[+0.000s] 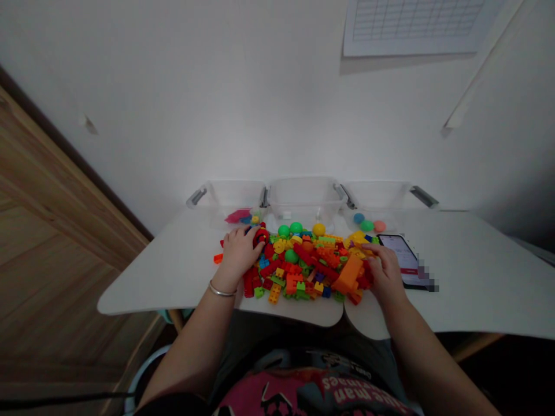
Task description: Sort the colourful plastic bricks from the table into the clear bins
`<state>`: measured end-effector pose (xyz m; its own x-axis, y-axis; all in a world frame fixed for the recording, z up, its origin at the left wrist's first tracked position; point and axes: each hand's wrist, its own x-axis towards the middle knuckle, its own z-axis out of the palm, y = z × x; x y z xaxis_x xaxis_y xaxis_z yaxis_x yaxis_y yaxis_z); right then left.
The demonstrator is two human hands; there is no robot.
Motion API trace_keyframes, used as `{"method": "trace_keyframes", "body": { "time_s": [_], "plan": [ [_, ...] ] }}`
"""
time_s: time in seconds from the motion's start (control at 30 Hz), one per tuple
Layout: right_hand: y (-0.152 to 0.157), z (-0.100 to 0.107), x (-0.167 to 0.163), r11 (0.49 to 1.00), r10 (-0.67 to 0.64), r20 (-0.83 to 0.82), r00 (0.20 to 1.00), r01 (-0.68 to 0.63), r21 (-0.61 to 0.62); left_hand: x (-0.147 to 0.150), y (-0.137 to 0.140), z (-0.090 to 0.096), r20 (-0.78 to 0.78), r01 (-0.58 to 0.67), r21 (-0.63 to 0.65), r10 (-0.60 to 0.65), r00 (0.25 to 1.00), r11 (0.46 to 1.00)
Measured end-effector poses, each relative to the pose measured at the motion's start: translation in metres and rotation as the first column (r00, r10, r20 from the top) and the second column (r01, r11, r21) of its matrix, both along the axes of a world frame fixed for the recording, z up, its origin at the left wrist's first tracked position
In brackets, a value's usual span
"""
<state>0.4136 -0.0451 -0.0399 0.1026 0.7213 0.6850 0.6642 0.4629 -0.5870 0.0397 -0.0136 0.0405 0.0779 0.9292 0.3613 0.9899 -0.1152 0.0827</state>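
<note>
A large heap of colourful toy building blocks (295, 268) lies at the table's front middle. At the heap's left end, my left hand (237, 249), with a bangle on its wrist, has thumb and fingers curled about a red round block (261, 236). My right hand (385, 270) is at the heap's right end, its fingers apart and reaching over the blocks. Near its fingertips are yellow blocks (356, 238) and a big orange block (348, 275); some red pieces sit under the palm. Green balls (291, 256) and a yellow ball (318, 230) are among the blocks.
Three clear plastic bins stand along the wall. The left bin (234, 188) holds pink, blue and yellow pieces, the middle bin (303, 188) a small white piece, the right bin (381, 190) coloured balls. A phone (401, 257) lies right of my right hand on the white table (468, 283).
</note>
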Motion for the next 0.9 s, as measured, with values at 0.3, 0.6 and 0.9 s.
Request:
{"method": "trace_keyframes", "body": {
  "time_s": [0.3, 0.6, 0.9],
  "plan": [
    [0.0, 0.002, 0.0, 1.0, -0.002, -0.006, 1.0, 0.001, -0.02, 0.009, 0.0, 0.006, -0.068, -0.085, -0.096, 0.079, 0.995, 0.992],
    [-0.001, 0.003, 0.0, 1.0, 0.008, 0.012, 1.0, -0.008, -0.017, 0.008, 0.002, 0.011, -0.06, -0.099, -0.128, 0.092, 0.994, 0.987],
    [0.0, 0.001, 0.001, 1.0, 0.006, 0.019, 1.0, -0.006, -0.025, 0.003, 0.005, 0.012, -0.001, -0.108, -0.113, 0.109, 0.994, 0.988]
  ]
}}
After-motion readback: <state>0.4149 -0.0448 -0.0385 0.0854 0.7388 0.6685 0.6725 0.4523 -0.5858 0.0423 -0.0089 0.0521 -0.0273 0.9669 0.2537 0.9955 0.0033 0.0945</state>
